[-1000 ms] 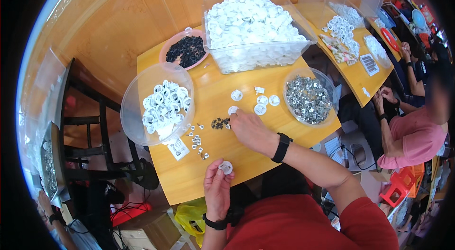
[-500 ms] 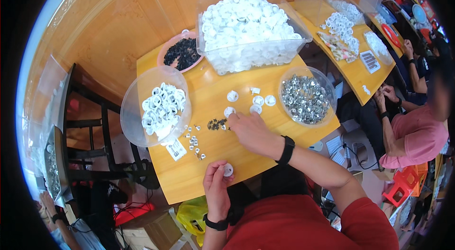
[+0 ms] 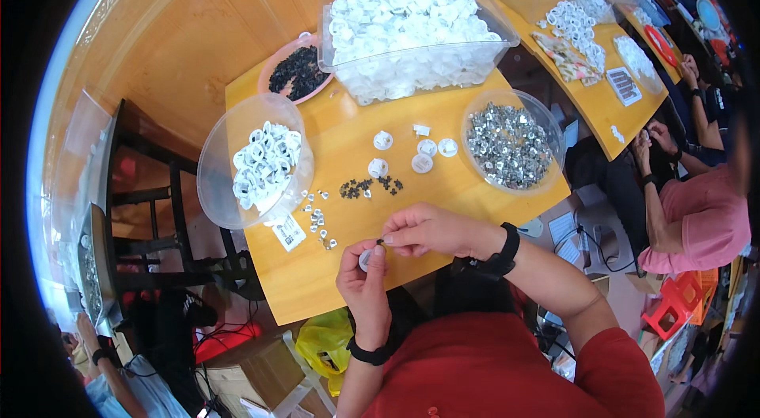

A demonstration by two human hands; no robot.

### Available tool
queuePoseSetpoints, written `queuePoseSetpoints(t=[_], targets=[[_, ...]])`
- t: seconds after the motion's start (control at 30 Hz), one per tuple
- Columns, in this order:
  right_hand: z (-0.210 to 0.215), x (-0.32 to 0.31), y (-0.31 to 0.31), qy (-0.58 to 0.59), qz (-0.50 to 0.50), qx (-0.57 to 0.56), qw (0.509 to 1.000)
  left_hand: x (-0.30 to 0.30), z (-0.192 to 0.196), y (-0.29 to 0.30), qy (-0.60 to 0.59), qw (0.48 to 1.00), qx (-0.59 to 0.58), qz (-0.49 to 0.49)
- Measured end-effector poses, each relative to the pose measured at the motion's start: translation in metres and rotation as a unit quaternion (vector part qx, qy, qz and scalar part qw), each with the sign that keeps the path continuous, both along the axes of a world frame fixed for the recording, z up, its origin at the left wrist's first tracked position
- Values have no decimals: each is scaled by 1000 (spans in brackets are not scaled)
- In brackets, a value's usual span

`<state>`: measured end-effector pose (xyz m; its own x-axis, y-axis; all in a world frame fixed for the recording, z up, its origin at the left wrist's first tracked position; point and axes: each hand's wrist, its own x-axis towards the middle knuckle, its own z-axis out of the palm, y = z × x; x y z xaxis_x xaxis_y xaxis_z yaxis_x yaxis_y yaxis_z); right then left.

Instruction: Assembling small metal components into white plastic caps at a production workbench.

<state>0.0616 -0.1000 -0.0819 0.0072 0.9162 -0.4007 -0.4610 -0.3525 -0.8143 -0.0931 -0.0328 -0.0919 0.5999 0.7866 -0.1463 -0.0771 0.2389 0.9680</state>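
Note:
Near the front edge of the table, my left hand (image 3: 367,283) is closed on a round white plastic disc (image 3: 365,260). My right hand (image 3: 434,229) meets it there, thumb and fingertips pinching a small dark piece (image 3: 381,241) at the disc's edge; its exact shape is too small to tell. Beyond the hands lie small black pieces (image 3: 356,188) in a loose cluster. Behind these are several white round parts, among them one white disc (image 3: 422,162). Small shiny metal pieces (image 3: 317,218) are scattered to the left.
A clear bin (image 3: 412,58) heaped with white parts stands at the back, beside a pink dish (image 3: 269,74) of black pieces. Clear tubs hold white rings (image 3: 267,161) at left and metal clips (image 3: 511,145) at right. Co-workers sit at the right and lower left.
My right hand has drawn back from the white parts and black pieces to my left hand, now with a small dark piece in its fingertips. The left hand still holds the disc.

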Motion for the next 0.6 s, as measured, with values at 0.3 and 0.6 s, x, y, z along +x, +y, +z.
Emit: queuePoseSetpoints(t=[0.3, 0.6], targets=[[-9, -25, -9, -252, -143, 87, 953, -6, 2, 2, -10, 997, -73, -6], [9, -14, -13, -604, -88, 271, 744, -13, 5, 11, -30, 976, -199, -86]])
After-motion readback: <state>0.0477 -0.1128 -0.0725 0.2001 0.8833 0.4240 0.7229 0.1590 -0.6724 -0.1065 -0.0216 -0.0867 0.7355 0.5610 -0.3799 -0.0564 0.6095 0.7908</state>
